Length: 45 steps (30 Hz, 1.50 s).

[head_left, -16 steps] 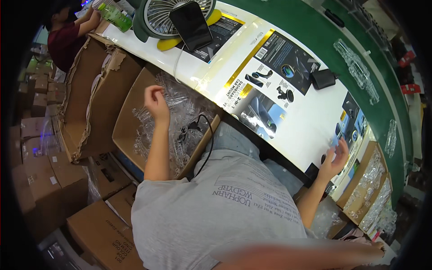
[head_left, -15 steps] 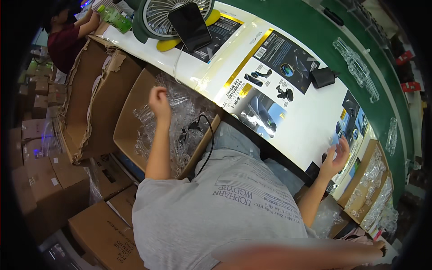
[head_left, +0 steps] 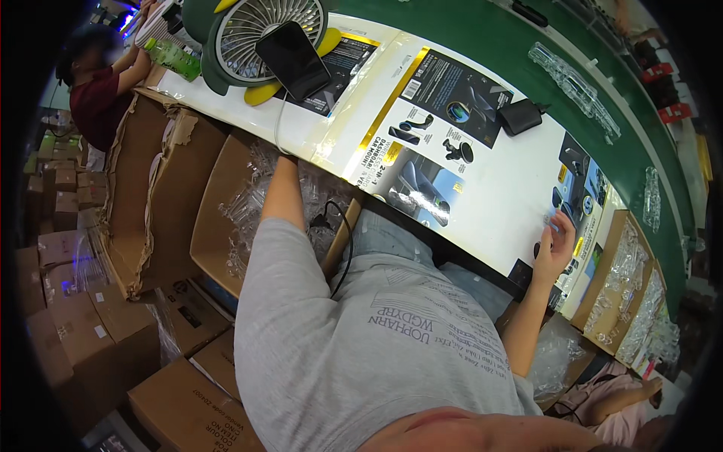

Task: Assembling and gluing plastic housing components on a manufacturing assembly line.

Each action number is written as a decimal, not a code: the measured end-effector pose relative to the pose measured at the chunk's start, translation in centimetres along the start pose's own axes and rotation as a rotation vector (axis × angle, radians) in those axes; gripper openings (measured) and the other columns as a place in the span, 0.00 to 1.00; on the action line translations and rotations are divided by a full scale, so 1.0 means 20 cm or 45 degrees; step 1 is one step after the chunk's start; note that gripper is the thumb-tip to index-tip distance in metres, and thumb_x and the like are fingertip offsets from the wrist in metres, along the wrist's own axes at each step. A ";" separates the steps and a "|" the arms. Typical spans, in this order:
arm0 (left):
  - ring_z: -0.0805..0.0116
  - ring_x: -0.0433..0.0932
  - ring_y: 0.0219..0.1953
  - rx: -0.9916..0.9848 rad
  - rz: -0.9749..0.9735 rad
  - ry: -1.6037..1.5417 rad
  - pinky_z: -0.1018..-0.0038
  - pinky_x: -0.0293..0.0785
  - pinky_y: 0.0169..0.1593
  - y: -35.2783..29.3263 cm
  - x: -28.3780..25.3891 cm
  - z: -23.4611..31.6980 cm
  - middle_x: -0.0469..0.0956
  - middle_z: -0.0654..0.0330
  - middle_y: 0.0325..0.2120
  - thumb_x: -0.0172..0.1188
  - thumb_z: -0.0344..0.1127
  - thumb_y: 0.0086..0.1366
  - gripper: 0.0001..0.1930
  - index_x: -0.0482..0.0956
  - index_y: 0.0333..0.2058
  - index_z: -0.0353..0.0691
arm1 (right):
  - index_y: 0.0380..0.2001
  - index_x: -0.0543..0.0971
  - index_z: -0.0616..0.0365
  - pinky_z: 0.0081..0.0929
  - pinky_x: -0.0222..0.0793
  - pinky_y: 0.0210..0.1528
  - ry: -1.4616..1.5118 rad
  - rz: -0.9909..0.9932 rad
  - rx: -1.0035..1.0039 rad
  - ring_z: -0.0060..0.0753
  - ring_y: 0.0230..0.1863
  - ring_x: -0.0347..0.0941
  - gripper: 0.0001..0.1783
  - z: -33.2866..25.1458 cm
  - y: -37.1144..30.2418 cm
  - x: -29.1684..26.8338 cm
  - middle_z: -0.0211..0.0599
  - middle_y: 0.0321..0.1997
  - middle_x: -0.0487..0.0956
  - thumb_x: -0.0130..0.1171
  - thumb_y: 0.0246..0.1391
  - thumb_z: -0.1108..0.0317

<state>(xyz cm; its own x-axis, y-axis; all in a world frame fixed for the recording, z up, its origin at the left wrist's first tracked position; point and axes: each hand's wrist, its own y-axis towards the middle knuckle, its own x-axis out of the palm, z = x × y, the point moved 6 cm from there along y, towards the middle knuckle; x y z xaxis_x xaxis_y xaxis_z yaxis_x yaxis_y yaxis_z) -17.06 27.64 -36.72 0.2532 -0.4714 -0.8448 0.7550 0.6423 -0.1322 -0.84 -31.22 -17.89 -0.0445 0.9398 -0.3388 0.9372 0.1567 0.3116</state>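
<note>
Clear parts (head_left: 245,205) held in box (head_left: 211,218), left of centre, crossed by left forearm (head_left: 285,194); left hand hidden at table (head_left: 489,218) edge, grip cannot be told | right hand (head_left: 556,242), right of frame, loosely curled by printed panel (head_left: 576,169), hold unclear | black block (head_left: 521,118) placed upper right | phone (head_left: 294,60) seen before fan (head_left: 245,38), upper left

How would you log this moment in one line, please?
Left hand: hidden, forearm over box of clear plastic parts | Right hand: at white tabletop, fingers loosely curled | Phone: in front of fan
</note>
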 end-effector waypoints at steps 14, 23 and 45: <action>0.56 0.69 0.51 -0.012 -0.859 0.445 0.70 0.65 0.54 -0.21 0.05 -0.03 0.69 0.49 0.51 0.55 0.38 0.56 0.20 0.71 0.48 0.40 | 0.40 0.71 0.61 0.22 0.65 0.47 -0.026 -0.025 0.012 0.26 0.46 0.69 0.13 -0.01 0.01 0.01 0.39 0.52 0.70 0.50 0.49 0.80; 0.82 0.63 0.17 -0.148 -0.211 -0.671 0.83 0.56 0.23 -0.58 -0.55 -0.02 0.67 0.70 0.12 0.66 0.35 0.51 0.13 0.72 0.15 0.39 | 0.44 0.70 0.63 0.21 0.64 0.47 0.039 -0.048 0.022 0.27 0.47 0.68 0.16 0.00 0.00 0.00 0.41 0.53 0.69 0.50 0.49 0.81; 0.78 0.68 0.29 -0.062 0.625 -1.453 0.82 0.64 0.35 -0.81 -1.02 0.00 0.70 0.67 0.25 0.52 0.28 0.61 0.03 0.73 0.28 0.38 | 0.43 0.70 0.63 0.23 0.64 0.48 0.126 -0.055 0.016 0.27 0.46 0.68 0.15 -0.01 0.00 0.01 0.43 0.53 0.69 0.50 0.49 0.81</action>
<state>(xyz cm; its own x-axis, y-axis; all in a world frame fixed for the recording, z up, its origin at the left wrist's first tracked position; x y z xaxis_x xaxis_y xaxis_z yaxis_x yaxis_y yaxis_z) -34.39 26.88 -17.27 0.9018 -0.4152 0.1196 0.4147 0.9095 0.0304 -0.86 -31.06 -17.83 -0.1186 0.9577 -0.2623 0.9380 0.1947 0.2869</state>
